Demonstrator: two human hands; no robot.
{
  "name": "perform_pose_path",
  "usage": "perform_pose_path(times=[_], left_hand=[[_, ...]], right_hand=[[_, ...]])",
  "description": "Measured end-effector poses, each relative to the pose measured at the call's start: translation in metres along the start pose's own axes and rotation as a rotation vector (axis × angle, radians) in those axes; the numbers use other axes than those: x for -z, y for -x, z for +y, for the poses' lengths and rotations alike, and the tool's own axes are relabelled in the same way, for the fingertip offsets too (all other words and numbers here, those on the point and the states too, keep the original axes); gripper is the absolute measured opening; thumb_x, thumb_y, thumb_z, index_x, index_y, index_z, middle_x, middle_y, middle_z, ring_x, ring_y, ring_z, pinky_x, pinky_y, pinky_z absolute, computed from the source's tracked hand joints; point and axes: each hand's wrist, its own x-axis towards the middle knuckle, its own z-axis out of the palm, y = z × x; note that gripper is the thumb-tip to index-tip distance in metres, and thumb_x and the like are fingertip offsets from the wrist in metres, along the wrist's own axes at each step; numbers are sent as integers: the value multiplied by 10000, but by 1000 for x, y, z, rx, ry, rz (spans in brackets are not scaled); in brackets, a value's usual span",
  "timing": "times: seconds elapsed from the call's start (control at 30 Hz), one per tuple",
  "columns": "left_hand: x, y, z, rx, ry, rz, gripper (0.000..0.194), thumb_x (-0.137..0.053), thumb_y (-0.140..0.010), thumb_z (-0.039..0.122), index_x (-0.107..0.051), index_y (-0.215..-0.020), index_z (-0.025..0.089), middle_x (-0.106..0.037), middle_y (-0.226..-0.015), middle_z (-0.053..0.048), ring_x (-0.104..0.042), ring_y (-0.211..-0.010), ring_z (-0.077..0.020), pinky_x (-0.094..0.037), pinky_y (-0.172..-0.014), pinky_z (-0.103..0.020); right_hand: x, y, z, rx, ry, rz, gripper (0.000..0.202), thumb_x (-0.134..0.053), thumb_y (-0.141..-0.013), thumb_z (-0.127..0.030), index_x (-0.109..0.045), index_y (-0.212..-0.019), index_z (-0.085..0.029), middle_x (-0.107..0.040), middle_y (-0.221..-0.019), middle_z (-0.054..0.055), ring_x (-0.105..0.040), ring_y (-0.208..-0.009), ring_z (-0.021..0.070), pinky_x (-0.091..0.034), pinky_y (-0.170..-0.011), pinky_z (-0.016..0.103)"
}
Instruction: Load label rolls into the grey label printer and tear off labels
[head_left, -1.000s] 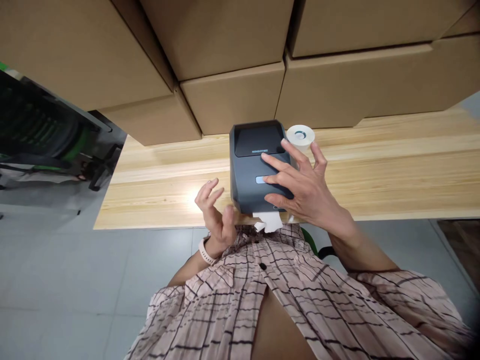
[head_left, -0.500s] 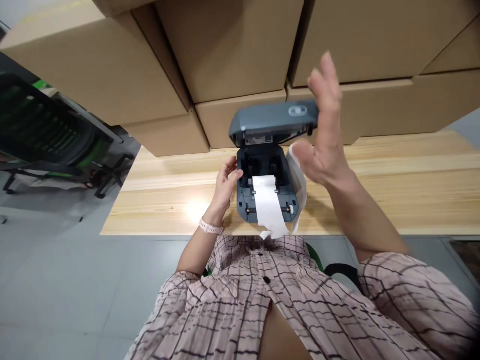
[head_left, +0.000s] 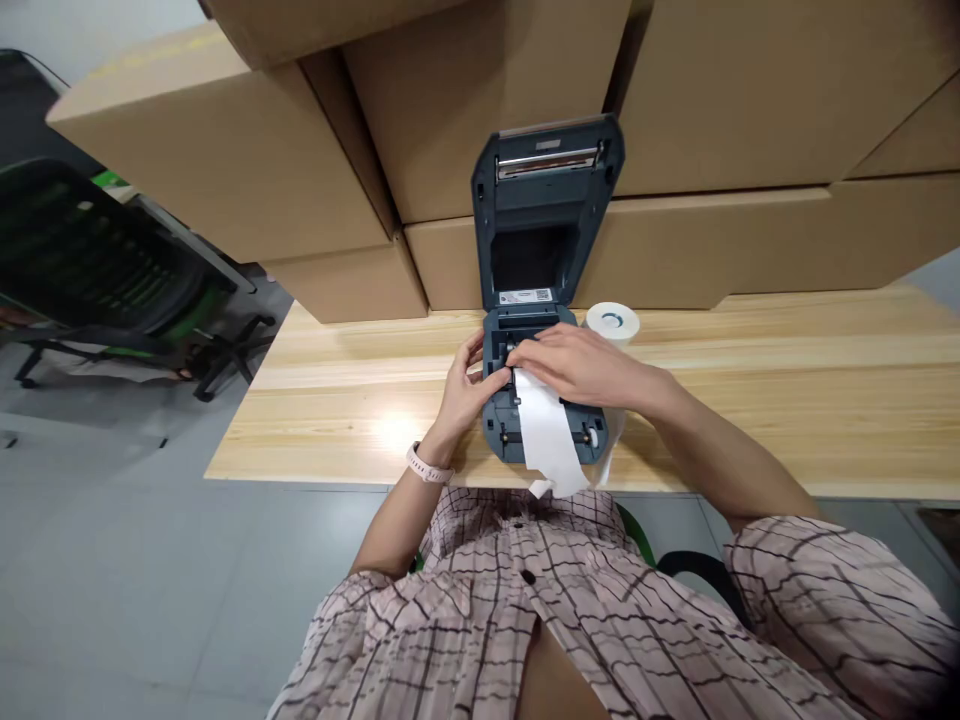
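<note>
A dark grey label printer stands on the wooden table with its lid raised upright. White paper runs from inside it over the front edge. My left hand is at the printer's left side, thumb reaching over the rim to the inside. Across the compartment lies my right hand, its fingertips bent down close to my left thumb and covering the small roll. What the fingers of either hand grip inside is hidden. Behind my right hand stands a larger white roll, right of the printer.
Large cardboard boxes are stacked along the back of the wooden table. A black and green office chair is on the floor to the left. The table's front edge runs close to my body.
The printer lid has swung from partly raised to fully upright. My right hand has left the lid and come down into the compartment. My left thumb has moved further in over the rim.
</note>
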Motion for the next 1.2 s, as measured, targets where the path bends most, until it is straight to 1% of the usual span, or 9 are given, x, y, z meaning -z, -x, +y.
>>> perform_pose_path(times=[0.17, 0.33, 0.47, 0.57, 0.73, 0.87, 0.97, 1.07, 1.2], left_hand=[[3, -5, -4, -6, 21, -15, 889, -912, -782, 463, -503, -1541, 246, -562, -1629, -185, -588, -1472, -335, -494, -1210, -523], [12, -8, -8, 35, 94, -76, 1044, -862, -779, 365, -329, -1669, 250, -523, -1671, -218, -614, -1469, -341, -448, -1267, -584], [14, -6, -7, 43, 98, -75, 969, -810, -818, 323, -356, -1671, 252, -533, -1674, -197, -591, -1504, -335, -431, -1293, -587], [12, -5, -6, 40, 101, -55, 954, -816, -809, 298, -389, -1661, 252, -553, -1662, -186, -602, -1494, -327, -431, -1299, -578], [11, -5, -7, 37, 117, -55, 971, -842, -808, 324, -394, -1666, 249, -554, -1660, -188, -597, -1499, -334, -461, -1279, -559], [12, -4, -6, 48, 121, -49, 989, -829, -809, 290, -374, -1686, 232, -542, -1669, -191, -595, -1499, -332, -462, -1285, -539], [12, -3, -3, 72, 119, -45, 1002, -820, -809, 269, -357, -1697, 226, -535, -1673, -191, -600, -1496, -323, -467, -1284, -523], [13, -3, -2, 82, 126, -38, 1008, -825, -805, 262, -359, -1698, 228, -552, -1660, -187, -604, -1492, -319, -471, -1282, -518], [15, -4, -3, 75, 132, -47, 985, -836, -805, 261, -393, -1684, 222, -572, -1646, -182, -604, -1493, -319, -464, -1289, -519]], right_hand=[[-13, -3, 11, 52, -55, -138, 407, -424, -1106, -377, -681, -1402, -269, -823, -1055, 89, -725, -922, 278, -553, -944, 493], [19, 0, 11, 118, -386, -161, 488, -593, -1061, -460, -626, -1513, -278, -807, -1226, 80, -758, -1004, 229, -611, -863, 399], [61, 53, 27, 117, -734, 0, 549, -850, -910, -425, -691, -1433, -372, -841, -1116, 51, -798, -966, 235, -663, -828, 437], [78, 112, 57, 153, -815, 115, 513, -849, -913, -275, -726, -1369, -476, -853, -1068, 49, -831, -952, 258, -676, -803, 474], [49, 169, 98, -273, -749, 188, 476, -908, -837, -239, -787, -1277, -376, -841, -1173, 156, -818, -1092, 314, -668, -851, 458], [18, 170, 104, -604, -906, 48, 575, -901, -845, -454, -721, -1370, -301, -771, -1373, 174, -747, -1256, 312, -629, -1021, 478], [25, 166, 109, -608, -902, -40, 660, -874, -873, -447, -644, -1487, -368, -640, -1582, 145, -594, -1483, 314, -560, -1140, 484], [46, 153, 124, -586, -808, 80, 809, -898, -850, -375, -547, -1577, -421, -493, -1722, 93, -434, -1619, 282, -422, -1285, 465], [45, 107, 145, -559, -815, -2, 1056, -971, -719, -383, -462, -1644, -355, -404, -1774, 103, -394, -1639, 310, -337, -1347, 526]])
